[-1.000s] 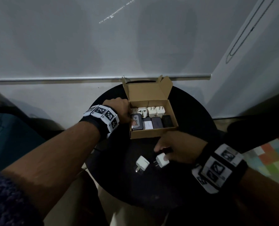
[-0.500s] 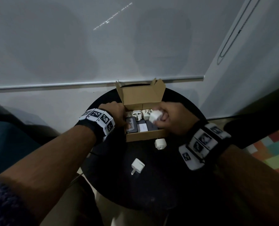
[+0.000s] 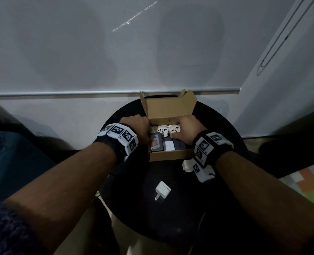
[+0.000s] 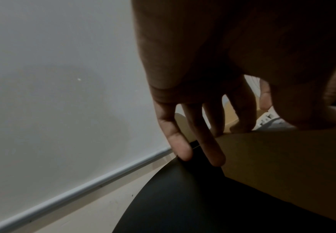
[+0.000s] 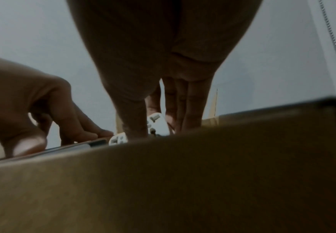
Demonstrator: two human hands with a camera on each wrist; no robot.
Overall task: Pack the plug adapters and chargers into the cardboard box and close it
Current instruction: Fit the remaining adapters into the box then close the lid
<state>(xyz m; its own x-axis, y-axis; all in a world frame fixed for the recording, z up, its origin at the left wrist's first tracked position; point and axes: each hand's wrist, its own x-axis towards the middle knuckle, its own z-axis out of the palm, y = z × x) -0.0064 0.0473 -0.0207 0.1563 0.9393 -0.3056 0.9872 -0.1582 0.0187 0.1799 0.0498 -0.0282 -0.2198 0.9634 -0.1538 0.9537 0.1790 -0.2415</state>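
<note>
Black round table [image 3: 170, 218]: left hand [image 3: 137, 126] grips cardboard box [image 3: 169, 156] wall, right hand [image 3: 186, 128] pinches white adapter [image 3: 174, 129] at 12 o'clock; overfilled row could jam, blocking lid.

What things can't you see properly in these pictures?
- Head view: the right hand covers the box's right back corner, so what lies there is hidden.
- Head view: the right wristband hides most of one white plug.
- Left wrist view: the left hand blocks the box's inside.
- Right wrist view: the box wall hides everything low inside.
</note>
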